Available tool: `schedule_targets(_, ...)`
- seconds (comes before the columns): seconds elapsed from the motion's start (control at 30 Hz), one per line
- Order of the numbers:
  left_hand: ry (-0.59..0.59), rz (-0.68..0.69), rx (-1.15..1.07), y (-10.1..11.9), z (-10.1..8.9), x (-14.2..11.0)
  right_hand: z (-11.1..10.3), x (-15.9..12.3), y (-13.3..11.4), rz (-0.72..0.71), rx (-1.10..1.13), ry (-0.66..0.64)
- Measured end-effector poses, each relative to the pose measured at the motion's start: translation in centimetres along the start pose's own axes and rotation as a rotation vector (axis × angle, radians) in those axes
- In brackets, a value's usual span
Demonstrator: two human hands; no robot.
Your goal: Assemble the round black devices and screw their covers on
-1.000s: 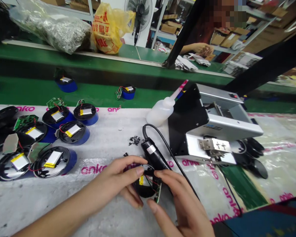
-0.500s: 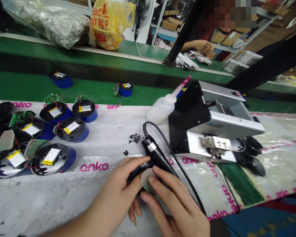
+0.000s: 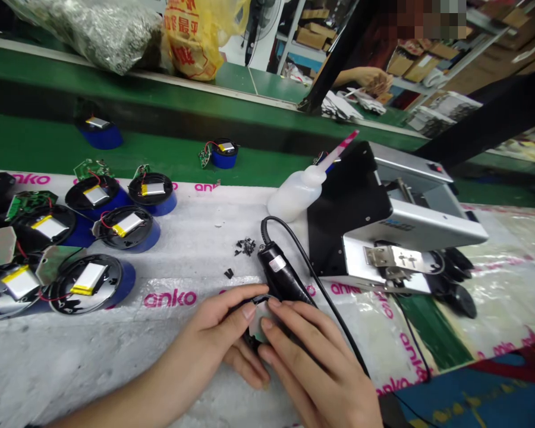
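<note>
My left hand [image 3: 225, 333] curls around a round black housing [image 3: 250, 340], its thumb lying over the rim. On the housing's open face rests a pale grey-green circuit board [image 3: 258, 324]. My right hand [image 3: 321, 362] presses its fingertips on that board, with the thumb lower down at the housing's side. The fingers cover much of both parts. Just beyond them a black corded hand tool [image 3: 283, 270] lies on the bench, its front end hidden by my right hand.
Several blue-and-black round units [image 3: 129, 229] with batteries and boards stand at left. Small black scraps [image 3: 245, 246] lie mid-bench. A white squeeze bottle [image 3: 296, 193] stands beside a silver-and-black machine [image 3: 410, 220]. Across the partition, another person's hand [image 3: 372, 80] is above white pieces.
The board has tilted flatter and now sits on the housing. My left fingers have shifted around the housing, showing more of its rim. The view has moved slightly.
</note>
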State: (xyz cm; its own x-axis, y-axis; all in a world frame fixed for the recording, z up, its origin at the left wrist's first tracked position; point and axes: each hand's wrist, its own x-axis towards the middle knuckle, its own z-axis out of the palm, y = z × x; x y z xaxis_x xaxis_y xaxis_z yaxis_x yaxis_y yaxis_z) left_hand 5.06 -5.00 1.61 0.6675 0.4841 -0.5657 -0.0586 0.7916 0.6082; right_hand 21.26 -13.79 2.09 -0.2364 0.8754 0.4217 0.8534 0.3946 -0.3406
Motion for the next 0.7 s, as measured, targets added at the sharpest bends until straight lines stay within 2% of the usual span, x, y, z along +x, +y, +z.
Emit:
schedule_targets(0.2,0.080,0.080,0.173,-0.6,0.3,-0.1,-0.2,0.5,-0.9,0.112,-0.072,-0.001)
schedule_targets(0.27,0.084,0.087,0.211,-0.7,0.2,-0.3,-0.3,0.3,-0.8,0.107,-0.070,-0.031)
schedule_targets(0.47,0.019,0.087,0.187,-0.7,-0.1,-0.4,-0.7,0.5,-0.4,0.093,-0.092,-0.005)
schedule_targets(0.7,0.052,0.091,0.186,-0.5,0.3,-0.4,-0.6,1.3,-1.1,0.138,-0.073,0.013)
